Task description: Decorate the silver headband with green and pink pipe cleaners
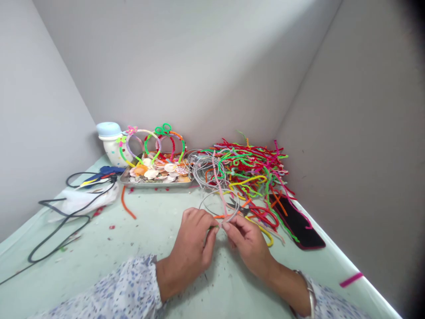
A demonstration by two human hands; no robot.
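My right hand [250, 246] pinches a grey wire hoop [203, 198] near its lower edge, together with a pink pipe cleaner [220, 188] that stands up across the hoop. Close beside it, thumb and index finger of my left hand [194, 243] are pressed together at the same spot, by the pink pipe cleaner's lower end. A bit of green shows between those left fingers; what it belongs to is partly hidden. Both hands are above the middle of the table, nearly touching. Just behind the hoop lie dark-bladed scissors [245, 210], partly covered by pipe cleaners.
A big heap of coloured pipe cleaners [252, 164] lies behind right, over a black pad [308, 235]. Coiled grey wire [207, 170] sits beside a metal tray [156, 184] of shells, with pipe-cleaner-wrapped hoops [184, 146] upright there. A white jar [114, 148] and black cord [59, 235] are left.
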